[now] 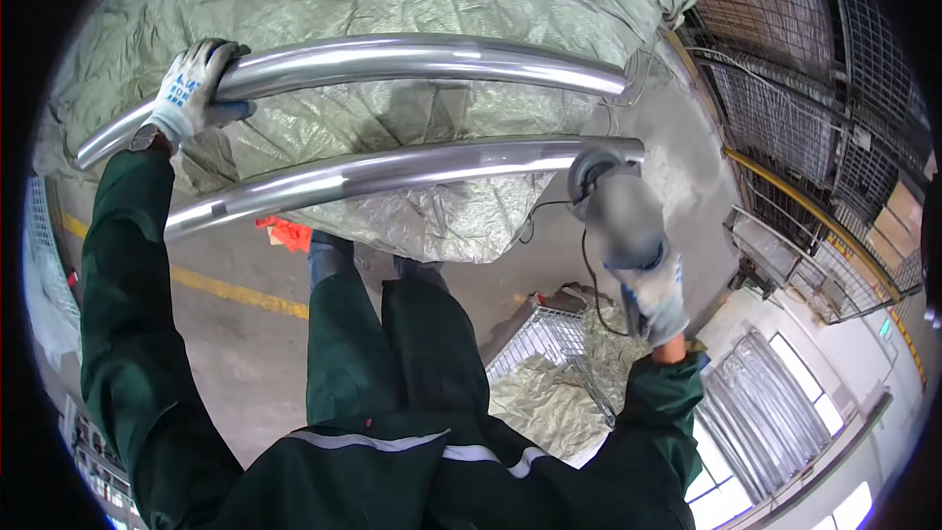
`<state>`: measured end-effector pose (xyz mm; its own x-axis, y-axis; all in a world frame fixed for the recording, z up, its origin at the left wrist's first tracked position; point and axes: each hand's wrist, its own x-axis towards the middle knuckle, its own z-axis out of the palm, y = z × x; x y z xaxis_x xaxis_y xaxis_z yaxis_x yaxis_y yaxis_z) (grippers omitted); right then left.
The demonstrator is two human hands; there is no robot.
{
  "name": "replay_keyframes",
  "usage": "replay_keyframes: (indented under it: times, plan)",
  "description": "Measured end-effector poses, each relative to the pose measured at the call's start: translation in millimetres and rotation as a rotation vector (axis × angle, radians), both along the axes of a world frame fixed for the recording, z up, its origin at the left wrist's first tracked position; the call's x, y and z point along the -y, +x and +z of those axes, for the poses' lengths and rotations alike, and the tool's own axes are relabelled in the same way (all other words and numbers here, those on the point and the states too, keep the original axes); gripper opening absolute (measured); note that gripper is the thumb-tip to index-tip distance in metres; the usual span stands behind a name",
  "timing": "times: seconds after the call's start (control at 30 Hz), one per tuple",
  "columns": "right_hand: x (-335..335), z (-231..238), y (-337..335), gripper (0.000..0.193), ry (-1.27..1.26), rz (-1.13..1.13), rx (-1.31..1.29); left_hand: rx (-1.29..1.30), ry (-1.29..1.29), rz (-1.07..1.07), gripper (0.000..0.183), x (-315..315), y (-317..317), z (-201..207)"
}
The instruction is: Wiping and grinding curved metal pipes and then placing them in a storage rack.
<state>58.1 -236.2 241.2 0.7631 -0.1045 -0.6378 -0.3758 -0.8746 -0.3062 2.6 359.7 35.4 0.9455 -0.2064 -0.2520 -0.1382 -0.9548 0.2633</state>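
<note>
Grasping: left grip (pixel 188 90), far tube (pixel 412 58) | right grip (pixel 659 294), grinder (pixel 628 216) | near tube (pixel 412 167) apart, overhanging sheet (pixel 461 221)

My left hand (pixel 192 90): far left, fingers curled, arm (pixel 135 304) extended. My right hand (pixel 659 296): right, nearer, clenched, elbow bent.

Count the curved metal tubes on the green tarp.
2: the farther tube, under the left hand; the nearer tube, its right end by the power tool in the right hand. None looks hidden.
</note>
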Motion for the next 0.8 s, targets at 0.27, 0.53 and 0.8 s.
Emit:
replay_keyframes:
  times: [0.27,0.53,0.8]
  plan:
    - [56,-27,-107,0.061,0.148,-0.259,-0.043,0.04,0.092,0.003,0.078,2,4,7]
    - [62,-46,-146,0.06,0.304,-0.317,-0.04,0.1,0.1,0.037,0.075,-6,-17,-15]
    - [33,-37,-134,0.061,0.281,-0.264,-0.04,0.188,0.069,0.041,0.073,-11,-41,-32]
